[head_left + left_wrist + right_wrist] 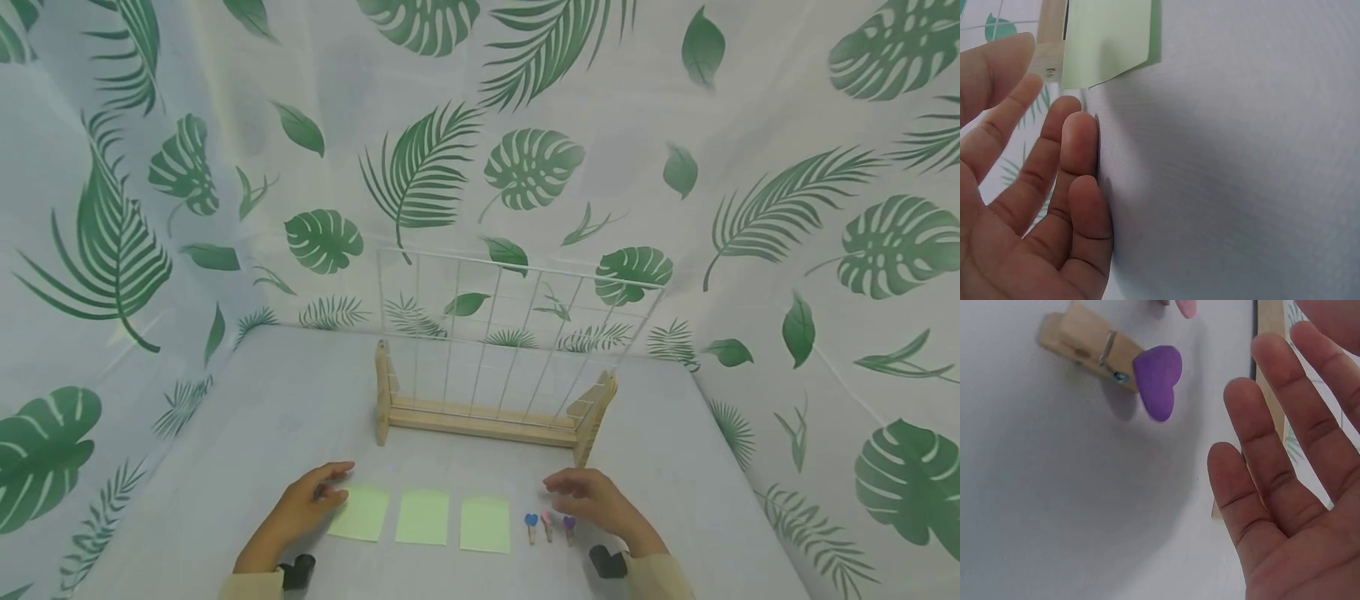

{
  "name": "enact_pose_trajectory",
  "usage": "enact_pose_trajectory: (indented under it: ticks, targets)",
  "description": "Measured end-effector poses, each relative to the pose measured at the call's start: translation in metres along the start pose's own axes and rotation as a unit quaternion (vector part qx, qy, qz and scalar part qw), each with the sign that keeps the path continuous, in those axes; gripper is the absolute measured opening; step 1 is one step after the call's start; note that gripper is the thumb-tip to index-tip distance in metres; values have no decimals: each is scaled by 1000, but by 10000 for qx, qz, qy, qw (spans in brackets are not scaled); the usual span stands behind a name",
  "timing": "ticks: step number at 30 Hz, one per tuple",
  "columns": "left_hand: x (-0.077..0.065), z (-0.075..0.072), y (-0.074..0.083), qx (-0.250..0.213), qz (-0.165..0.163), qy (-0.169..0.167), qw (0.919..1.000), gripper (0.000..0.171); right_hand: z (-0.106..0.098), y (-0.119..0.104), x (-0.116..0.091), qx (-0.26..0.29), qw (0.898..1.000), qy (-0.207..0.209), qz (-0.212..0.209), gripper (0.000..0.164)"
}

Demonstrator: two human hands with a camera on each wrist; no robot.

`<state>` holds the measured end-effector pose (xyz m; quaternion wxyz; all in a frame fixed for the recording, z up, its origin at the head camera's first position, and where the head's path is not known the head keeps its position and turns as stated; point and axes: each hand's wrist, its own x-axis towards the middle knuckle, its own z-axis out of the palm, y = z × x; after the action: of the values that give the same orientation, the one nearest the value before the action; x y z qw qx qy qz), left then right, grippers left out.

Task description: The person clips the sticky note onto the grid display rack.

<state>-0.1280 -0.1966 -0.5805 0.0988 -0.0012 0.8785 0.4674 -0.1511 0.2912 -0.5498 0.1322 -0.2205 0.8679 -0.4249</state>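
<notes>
My left hand rests at the left end of a row of light green sticky notes, its fingers loosely bent and holding nothing. Closest to it lies the left note; the middle note and right note follow. On the other side, my right hand is held with relaxed fingers just beyond small wooden clothespins. These carry hearts: a blue-heart clothespin, a pink-heart clothespin and a purple-heart clothespin. In the right wrist view the purple heart is beside the fingertips, apart from them.
Behind the notes stands a white wire grid in a wooden stand with two upright end pieces. A white cloth covers the table. Leaf-printed curtains enclose the back and both sides.
</notes>
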Motion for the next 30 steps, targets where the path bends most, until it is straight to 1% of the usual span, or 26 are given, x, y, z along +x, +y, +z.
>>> enact_pose_trajectory:
  ticks: [4, 7, 12, 18, 22, 25, 30]
  targets:
    - [2, -1, -1, 155, -60, 67, 9998, 43, 3, -1, 7, 142, 9998, -164, -28, 27]
    - [4, -1, -2, 225, -35, 122, 9997, 43, 5, -1, 12, 296, 9989, -340, 119, 25]
    - [7, 1, -5, 265, -39, 180, 9995, 44, 10, 0, 20, 356, 9974, -534, 331, 24]
    - [8, 3, -2, 291, -156, 293, 9990, 36, 14, 1, 25, 353, 9966, -668, 314, 22]
    - [9, 6, -2, 319, -163, 285, 9990, 30, 18, 2, 25, 319, 9964, -710, 324, 19]
    - [10, 8, -3, 374, -181, 304, 9987, 28, 21, 3, 25, 217, 9970, -654, 339, 18]
    - [12, 12, -5, 526, -170, 470, 9974, 25, 27, 5, 23, 20, 9983, -502, 286, 15]
